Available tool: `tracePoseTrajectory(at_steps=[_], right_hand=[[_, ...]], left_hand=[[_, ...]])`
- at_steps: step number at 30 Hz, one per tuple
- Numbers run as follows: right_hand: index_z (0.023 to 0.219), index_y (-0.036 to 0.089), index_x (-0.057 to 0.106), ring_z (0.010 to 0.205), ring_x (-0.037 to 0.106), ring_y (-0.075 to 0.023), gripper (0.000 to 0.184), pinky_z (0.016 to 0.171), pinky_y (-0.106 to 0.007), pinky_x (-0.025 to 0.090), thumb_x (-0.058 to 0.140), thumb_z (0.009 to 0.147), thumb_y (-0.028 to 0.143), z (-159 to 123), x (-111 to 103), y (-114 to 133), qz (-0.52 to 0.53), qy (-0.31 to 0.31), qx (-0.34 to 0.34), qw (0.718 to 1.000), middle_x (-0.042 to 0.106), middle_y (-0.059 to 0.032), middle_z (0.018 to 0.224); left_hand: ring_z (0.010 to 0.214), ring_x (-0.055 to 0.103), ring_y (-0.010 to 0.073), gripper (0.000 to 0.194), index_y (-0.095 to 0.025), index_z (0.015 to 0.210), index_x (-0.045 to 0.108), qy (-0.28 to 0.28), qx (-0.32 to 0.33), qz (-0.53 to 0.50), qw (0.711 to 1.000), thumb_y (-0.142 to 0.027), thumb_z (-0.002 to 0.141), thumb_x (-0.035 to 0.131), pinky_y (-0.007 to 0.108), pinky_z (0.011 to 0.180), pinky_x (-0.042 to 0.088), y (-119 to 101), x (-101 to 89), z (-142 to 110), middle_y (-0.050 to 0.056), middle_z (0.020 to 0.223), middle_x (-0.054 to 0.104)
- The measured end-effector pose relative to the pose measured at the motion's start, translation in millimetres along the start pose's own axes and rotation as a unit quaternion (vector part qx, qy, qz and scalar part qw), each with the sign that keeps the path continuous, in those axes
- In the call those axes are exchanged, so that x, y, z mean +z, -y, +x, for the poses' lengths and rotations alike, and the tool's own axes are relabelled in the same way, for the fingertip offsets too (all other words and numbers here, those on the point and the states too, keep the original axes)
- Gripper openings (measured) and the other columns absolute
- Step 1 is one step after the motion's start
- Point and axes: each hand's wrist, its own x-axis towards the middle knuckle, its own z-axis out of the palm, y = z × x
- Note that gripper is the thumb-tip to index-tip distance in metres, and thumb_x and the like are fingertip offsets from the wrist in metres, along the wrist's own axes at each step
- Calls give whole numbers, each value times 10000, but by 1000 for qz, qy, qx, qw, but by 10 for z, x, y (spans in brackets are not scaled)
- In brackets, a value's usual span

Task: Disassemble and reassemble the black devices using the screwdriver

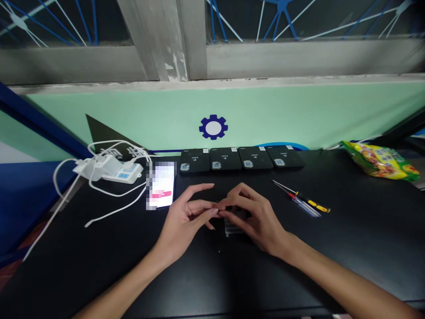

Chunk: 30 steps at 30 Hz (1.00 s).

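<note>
My left hand [184,221] and my right hand [257,217] meet over the middle of the black table [199,283]. Thumb and fingertips of both are pinched together at one spot; whatever lies between them is too small and covered to make out. The left index finger sticks out apart from the pinch. Beneath the right hand, a grey ridged flat piece [234,228] shows in part, its far side hidden by the fingers. A phone with a lit screen [162,186] lies just left of my left hand.
Several flat black boxes [195,161] line the back by the green wall. Two screwdrivers [303,204] lie at the right, with a yellow-green snack bag [381,161] beyond. A white power strip [124,173] and loose white cables [113,217] occupy the left.
</note>
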Motion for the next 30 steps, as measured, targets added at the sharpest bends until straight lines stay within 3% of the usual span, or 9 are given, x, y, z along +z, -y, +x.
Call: tracePoseTrajectory(at_steps=[7, 11, 16, 25, 30], right_hand=[[1185, 276, 780, 846, 659, -194, 164, 666, -337, 532, 654, 1110, 202, -63, 22, -59, -87, -9, -57, 995, 627, -65, 1039], [1199, 280, 802, 766, 620, -161, 230, 609, -317, 500, 650, 1095, 143, -99, 18, -67, -86, -30, -78, 993, 619, -54, 1036], [1178, 290, 826, 787, 652, -175, 224, 601, -322, 499, 679, 1085, 150, -99, -7, -61, -64, -43, -95, 993, 630, -49, 1006], [1192, 249, 810, 890, 696, -205, 160, 731, -346, 600, 732, 1069, 184, -81, 30, 24, -21, -65, -51, 996, 684, -64, 1011], [1167, 229, 817, 830, 663, -173, 147, 710, -300, 588, 819, 1021, 237, -44, 64, 47, 35, -58, -10, 998, 715, -45, 1003]], left_hand=[[811, 807, 237, 515, -240, 1465, 633, 18, 10, 26, 999, -310, 994, 830, 301, 662, 632, 29, -7, -31, 84, 1024, 874], [956, 844, 289, 571, -217, 1511, 564, 47, -9, -15, 999, -294, 1005, 816, 277, 610, 624, 30, -32, -3, 115, 1075, 876], [910, 850, 280, 597, -182, 1473, 578, 41, -46, -65, 996, -248, 957, 871, 253, 560, 597, 18, -40, 34, 141, 1101, 874], [812, 835, 248, 556, -161, 1363, 632, 22, -66, -99, 993, -285, 910, 930, 209, 489, 538, 67, -52, 58, 78, 892, 849], [689, 810, 218, 640, -157, 1384, 602, 16, -62, -89, 994, -299, 874, 962, 190, 450, 534, 85, -62, 75, 53, 834, 839]])
